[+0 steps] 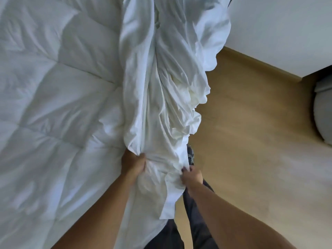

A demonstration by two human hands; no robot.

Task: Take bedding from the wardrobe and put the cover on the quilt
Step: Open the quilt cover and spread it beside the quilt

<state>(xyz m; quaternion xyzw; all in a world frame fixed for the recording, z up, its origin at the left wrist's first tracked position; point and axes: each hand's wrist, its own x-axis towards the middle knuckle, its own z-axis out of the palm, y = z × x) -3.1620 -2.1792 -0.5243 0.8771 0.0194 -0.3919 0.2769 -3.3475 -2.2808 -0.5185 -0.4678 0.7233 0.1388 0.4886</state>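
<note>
Gripping bunched white cover (161, 105) w/ left hand (133, 165), w/ fingers curled tight into the folds. Pinching the cover's near edge w/ right hand (192, 176), fingertips closed on the cloth, close beside the left. Holding the cover as a long rumpled ridge running away from both hands, along the right side of the quilt (53, 87) & touching it. Quilt spread flat at left. Standing on wood floor (251, 141) at right; shoe (190, 155) just above right hand.

Soft daylight, slight blur, wide-angle warp
</note>
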